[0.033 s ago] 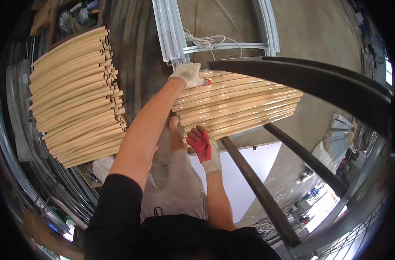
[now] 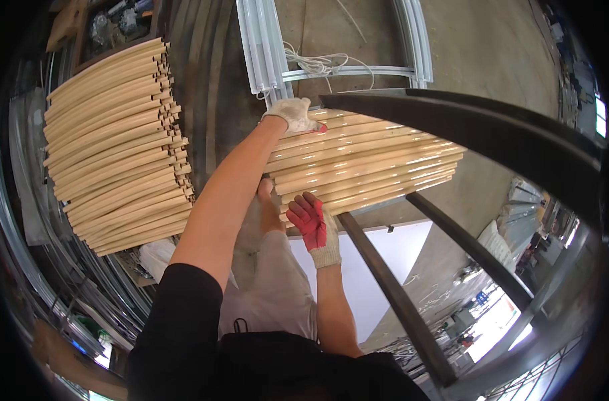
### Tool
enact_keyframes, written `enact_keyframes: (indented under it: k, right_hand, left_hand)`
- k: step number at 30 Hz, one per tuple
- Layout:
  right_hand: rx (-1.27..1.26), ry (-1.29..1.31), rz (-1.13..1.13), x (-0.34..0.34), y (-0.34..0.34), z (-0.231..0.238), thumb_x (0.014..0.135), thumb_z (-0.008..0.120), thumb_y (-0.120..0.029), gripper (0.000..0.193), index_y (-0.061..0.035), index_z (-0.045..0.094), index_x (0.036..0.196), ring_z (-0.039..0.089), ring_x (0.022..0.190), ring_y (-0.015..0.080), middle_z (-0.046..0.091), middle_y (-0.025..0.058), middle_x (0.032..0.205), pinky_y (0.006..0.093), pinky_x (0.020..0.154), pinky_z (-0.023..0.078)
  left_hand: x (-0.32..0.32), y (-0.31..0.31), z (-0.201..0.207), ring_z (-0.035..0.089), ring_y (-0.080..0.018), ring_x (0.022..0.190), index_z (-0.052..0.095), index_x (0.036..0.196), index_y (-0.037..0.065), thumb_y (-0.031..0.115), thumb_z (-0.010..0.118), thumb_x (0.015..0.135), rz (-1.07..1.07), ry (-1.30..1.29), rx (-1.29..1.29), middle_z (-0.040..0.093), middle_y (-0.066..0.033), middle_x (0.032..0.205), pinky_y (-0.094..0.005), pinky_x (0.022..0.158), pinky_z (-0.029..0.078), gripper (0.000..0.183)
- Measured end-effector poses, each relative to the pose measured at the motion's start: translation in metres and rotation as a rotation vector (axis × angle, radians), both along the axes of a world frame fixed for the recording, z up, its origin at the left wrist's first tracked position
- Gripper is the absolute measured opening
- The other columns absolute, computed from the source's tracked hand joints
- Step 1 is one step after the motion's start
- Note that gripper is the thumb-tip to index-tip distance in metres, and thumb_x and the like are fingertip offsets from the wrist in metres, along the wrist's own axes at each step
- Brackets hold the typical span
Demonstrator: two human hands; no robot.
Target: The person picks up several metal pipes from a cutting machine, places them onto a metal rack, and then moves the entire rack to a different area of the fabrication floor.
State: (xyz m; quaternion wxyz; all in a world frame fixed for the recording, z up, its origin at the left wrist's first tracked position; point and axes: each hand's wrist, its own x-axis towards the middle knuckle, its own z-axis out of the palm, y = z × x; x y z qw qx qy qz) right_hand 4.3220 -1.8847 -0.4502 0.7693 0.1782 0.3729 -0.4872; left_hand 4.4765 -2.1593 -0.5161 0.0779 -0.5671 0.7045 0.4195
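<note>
A bundle of long, glossy tan strips [image 2: 364, 157], seemingly wrapped in clear film, lies across dark metal bars in front of me. At its far left corner is my left hand [image 2: 293, 115], in a white glove with red-coated fingertips. Its thumb rests on top and its fingers bend over the far edge, their tips hidden. Close to the bundle's near left edge is my right hand [image 2: 313, 224], gloved alike, its red palm side turned up. Those fingers are curled in, and nothing shows in them. Whether this hand touches the bundle I cannot tell.
A tall stack of similar tan strips [image 2: 120, 147] stands at the left. Beyond the bundle are silvery metal profiles [image 2: 268, 50] and a coil of white cord [image 2: 318, 63]. A dark beam [image 2: 478, 117] juts in from the right; a dark bar [image 2: 398, 294] slants below the bundle.
</note>
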Motion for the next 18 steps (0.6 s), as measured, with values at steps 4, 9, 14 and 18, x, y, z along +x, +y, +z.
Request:
enact_keyframes:
  k: [4,9,14,18]
  right_hand:
    - [0.052,0.155,0.013,-0.018,-0.027,-0.011,0.104,0.061,-0.032,0.054,0.0053,0.048,0.142,0.066,0.116,0.034,0.063,0.0204,0.13,0.0505,0.102,0.058]
    - [0.127,0.12,0.014,-0.032,-0.023,-0.046,0.104,0.062,-0.031,0.047,0.0033,0.055,0.135,0.068,0.113,0.0338,0.065,0.0186,0.127,0.0491,0.098,0.059]
    - [0.218,0.491,-0.053,-0.018,-0.04,-0.081,0.1,0.067,-0.026,0.033,-0.0045,0.06,0.124,0.068,0.096,0.0278,0.064,0.0113,0.113,0.0422,0.085,0.059]
    - [0.404,0.602,0.045,-0.01,-0.072,-0.088,0.101,0.066,-0.03,0.038,-0.0052,0.059,0.13,0.068,0.107,0.0315,0.066,0.0131,0.122,0.0465,0.088,0.059]
  left_hand:
    - [-0.009,-0.024,-0.044,0.065,-0.0324,0.119,0.064,0.134,0.006,0.061,0.081,0.075,0.006,0.156,0.404,0.071,-0.0151,0.125,-0.0423,0.104,0.047,0.083]
    - [-0.01,-0.04,-0.058,0.066,-0.0277,0.115,0.067,0.134,0.012,0.058,0.088,0.068,0.003,0.16,0.566,0.073,-0.0109,0.122,-0.0398,0.101,0.047,0.083]
    - [-0.009,-0.041,-0.082,0.066,-0.0272,0.114,0.066,0.136,0.013,0.053,0.09,0.069,0.08,0.214,0.625,0.072,-0.0102,0.123,-0.0405,0.101,0.048,0.082]
    - [-0.013,-0.04,-0.077,0.067,-0.0268,0.111,0.067,0.135,0.013,0.051,0.09,0.069,0.07,0.19,0.627,0.073,-0.0102,0.122,-0.0404,0.099,0.049,0.08]
